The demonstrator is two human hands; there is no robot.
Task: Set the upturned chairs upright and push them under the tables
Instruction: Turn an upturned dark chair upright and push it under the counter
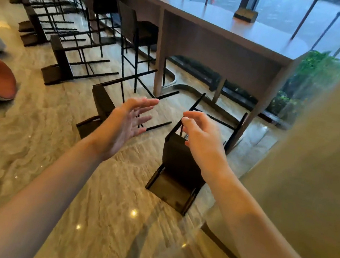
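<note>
The head camera looks down at two bare arms reaching out over a shiny stone floor (29, 147).

The left hand (124, 125) has its fingers (146, 103) spread wide and straight. It holds nothing.

The right hand (201, 140) has its fingers (191, 115) bent a little, like a loose claw. They look very close to a thin black leg, but I cannot tell if they touch it. They are not closed round it.

The nearest chair (178, 165) lies tipped over on the floor, just under and in front of the right fingers. Its dark seat end is close to the person. Its long black legs point away, toward the high surface (235, 26). So the long way of the chair runs straight out from the fingers.

A second tipped chair (102, 105) lies just past the left fingers, and a third chair (60, 64) is farther off to the left.

The right hand is nearer to the nearest chair. I think that chair gets grabbed next, by a leg and by the seat, and then stood up.
</note>
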